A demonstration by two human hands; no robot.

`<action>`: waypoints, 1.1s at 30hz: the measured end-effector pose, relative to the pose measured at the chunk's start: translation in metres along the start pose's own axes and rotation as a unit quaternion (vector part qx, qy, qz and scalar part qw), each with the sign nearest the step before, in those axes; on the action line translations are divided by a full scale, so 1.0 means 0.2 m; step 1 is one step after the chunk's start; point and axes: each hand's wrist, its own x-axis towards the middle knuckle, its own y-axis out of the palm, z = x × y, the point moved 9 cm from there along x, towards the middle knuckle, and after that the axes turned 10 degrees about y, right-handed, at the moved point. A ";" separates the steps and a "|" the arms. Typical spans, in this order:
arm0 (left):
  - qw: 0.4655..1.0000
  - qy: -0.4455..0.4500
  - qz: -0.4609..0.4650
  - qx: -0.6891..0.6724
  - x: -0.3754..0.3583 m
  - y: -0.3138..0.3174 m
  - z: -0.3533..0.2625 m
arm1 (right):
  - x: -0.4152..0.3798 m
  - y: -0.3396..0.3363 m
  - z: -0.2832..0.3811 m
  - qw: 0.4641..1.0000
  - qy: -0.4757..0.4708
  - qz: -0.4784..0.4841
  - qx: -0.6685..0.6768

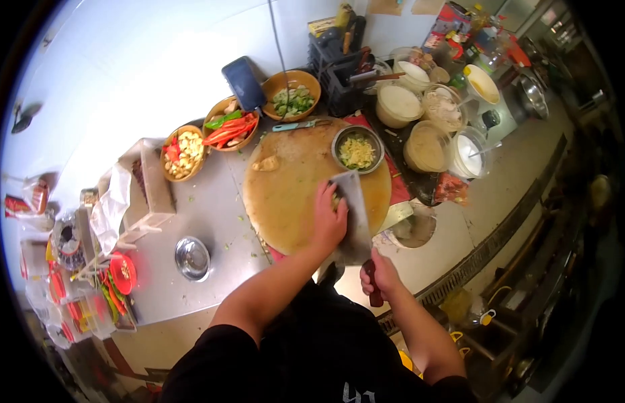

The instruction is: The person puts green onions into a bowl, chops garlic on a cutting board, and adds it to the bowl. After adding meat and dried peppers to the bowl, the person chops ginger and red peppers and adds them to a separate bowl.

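My right hand [385, 274] is wrapped round the dark handle of a cleaver [353, 218]. The broad blade stands tilted over the right part of the round wooden chopping board [285, 201]. My left hand [329, 218] presses against the blade's left face, its fingers curled over a little chopped food [336, 200] that is mostly hidden. Just beyond the blade sits a metal bowl [358, 149] with chopped yellow and green bits in it. A piece of ginger [265, 164] lies on the board's left side, and a small knife with a light-blue handle [293, 125] rests at its far edge.
Behind the board are bowls of green onion [293, 101], red peppers [233, 131] and garlic [185, 154], plus a phone [244, 84]. Several seasoning tubs [426, 144] stand at right. A small steel bowl [192, 258] and a box [148, 188] are at left.
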 end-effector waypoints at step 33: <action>0.923 0.220 0.292 0.121 -0.03 -0.33 0.29 | -0.16 0.23 0.11 0.873 -0.122 -0.267 -0.389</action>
